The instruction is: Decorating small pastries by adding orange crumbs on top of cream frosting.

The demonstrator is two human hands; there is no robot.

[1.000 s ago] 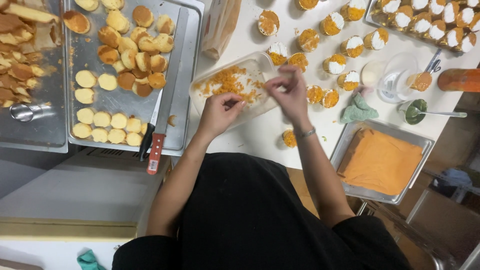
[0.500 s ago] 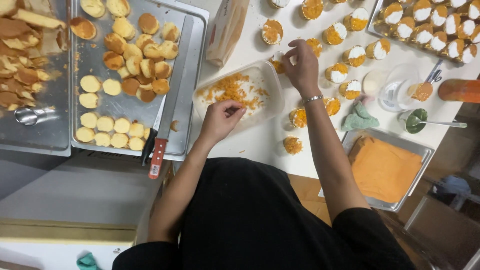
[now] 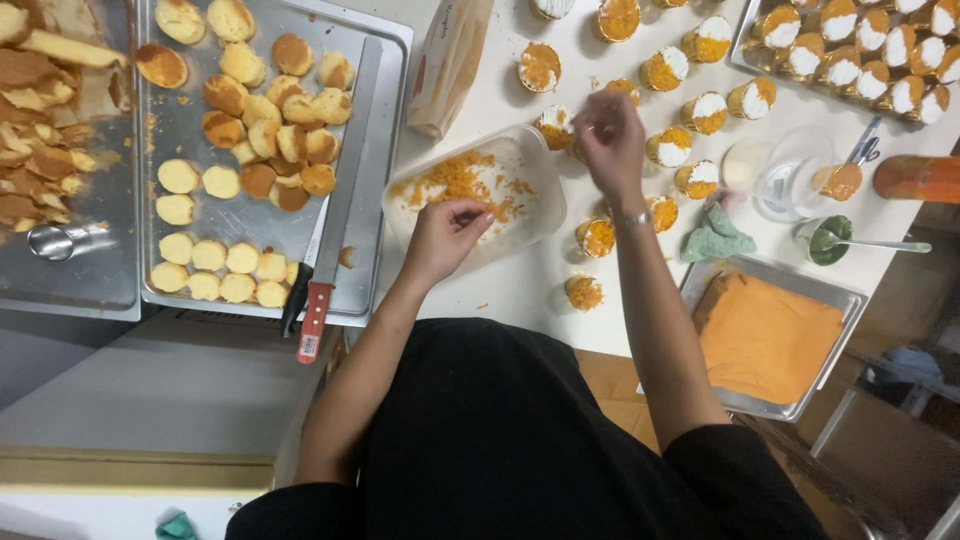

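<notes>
My left hand (image 3: 445, 235) rests in a clear plastic container (image 3: 545, 170), its fingers pinched on loose orange crumbs (image 3: 455, 180). My right hand (image 3: 610, 140) hovers farther back over a group of small cream-topped cakes (image 3: 665, 70). Its fingers are bunched together, apparently on a pinch of crumbs, and it is slightly blurred. Some cakes near it carry orange crumbs on top, such as one (image 3: 597, 237) just right of the container and another (image 3: 583, 292) near the table's front edge.
A baking tray (image 3: 385, 60) of round cake discs lies at the left, with a long red-handled knife (image 3: 330, 240) on its right rim. A tray of cake trimmings (image 3: 50, 150) lies beyond. At the right are an orange slab tray (image 3: 765, 335), green cloth (image 3: 715, 240), clear jug (image 3: 790, 175) and filled cake tray (image 3: 850, 50).
My right hand left the crumb container and moved back over the small cakes. My left hand stayed in the container.
</notes>
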